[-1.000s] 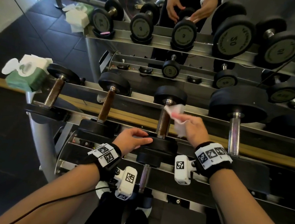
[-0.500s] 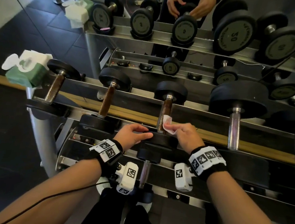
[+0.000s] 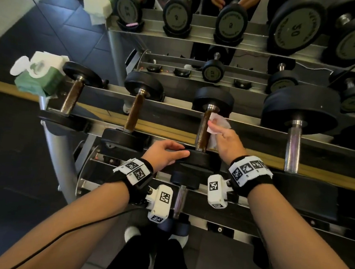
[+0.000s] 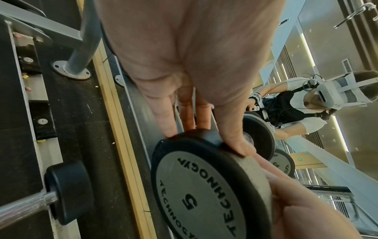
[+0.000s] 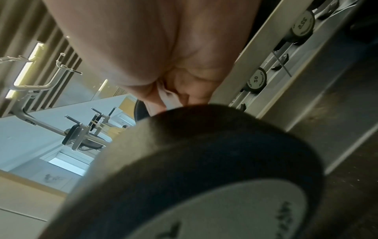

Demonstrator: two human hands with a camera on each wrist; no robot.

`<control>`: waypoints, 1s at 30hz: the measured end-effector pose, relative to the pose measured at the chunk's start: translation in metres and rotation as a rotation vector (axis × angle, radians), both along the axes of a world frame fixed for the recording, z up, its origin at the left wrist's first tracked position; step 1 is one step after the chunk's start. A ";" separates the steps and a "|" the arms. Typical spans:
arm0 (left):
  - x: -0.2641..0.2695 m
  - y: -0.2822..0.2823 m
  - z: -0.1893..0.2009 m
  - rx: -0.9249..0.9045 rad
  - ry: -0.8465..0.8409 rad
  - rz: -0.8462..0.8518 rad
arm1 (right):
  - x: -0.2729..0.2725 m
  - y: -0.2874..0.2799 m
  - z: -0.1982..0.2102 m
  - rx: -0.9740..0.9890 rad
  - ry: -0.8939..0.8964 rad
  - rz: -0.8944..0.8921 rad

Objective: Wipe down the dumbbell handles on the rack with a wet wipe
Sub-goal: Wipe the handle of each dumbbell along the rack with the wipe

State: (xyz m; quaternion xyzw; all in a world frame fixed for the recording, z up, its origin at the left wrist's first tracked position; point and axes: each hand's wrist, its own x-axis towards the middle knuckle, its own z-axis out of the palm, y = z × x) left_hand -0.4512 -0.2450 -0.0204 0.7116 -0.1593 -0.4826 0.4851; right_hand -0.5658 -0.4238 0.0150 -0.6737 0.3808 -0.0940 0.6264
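The third dumbbell on the top rack tier has a rusty brown handle [image 3: 203, 130] and black heads. My right hand [image 3: 215, 126] pinches a white wet wipe [image 3: 219, 121] against the right side of that handle, close to the far head. The right wrist view shows only a sliver of the wet wipe [image 5: 166, 95] under my palm, above the dumbbell's near head [image 5: 204, 161]. My left hand [image 3: 177, 153] grips the rim of the near head [image 3: 200, 160]. In the left wrist view my thumb and fingers [image 4: 169, 126] clasp this head [image 4: 204, 186], marked 5.
A green wet-wipe pack [image 3: 39, 74] sits at the rack's left end. Two rusty-handled dumbbells [image 3: 133, 111] lie to the left, and a large chrome-handled one [image 3: 292, 147] to the right. A small dumbbell [image 3: 180, 198] rests on the lower tier. A mirror behind repeats the rack.
My right hand slid the wipe down the handle to the near head, then back up toward the far head. My left hand stayed on the near head.
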 end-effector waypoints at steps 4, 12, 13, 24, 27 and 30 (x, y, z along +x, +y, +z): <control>0.003 -0.002 -0.002 0.018 0.003 0.012 | -0.019 0.015 0.001 -0.016 -0.012 0.059; -0.018 0.002 0.008 -0.012 -0.070 0.093 | -0.029 0.009 0.021 -0.370 0.361 0.344; -0.023 0.006 0.012 -0.018 -0.103 0.093 | -0.031 0.009 0.031 -0.404 0.348 0.347; -0.064 0.111 0.032 -0.019 -0.298 0.145 | -0.084 0.096 0.117 -0.340 -0.099 0.089; -0.085 0.134 0.000 0.024 -0.267 0.117 | -0.119 0.121 0.077 -0.255 -0.110 0.071; -0.109 0.150 -0.045 0.071 -0.217 0.124 | -0.145 0.135 0.007 -0.130 -0.004 0.014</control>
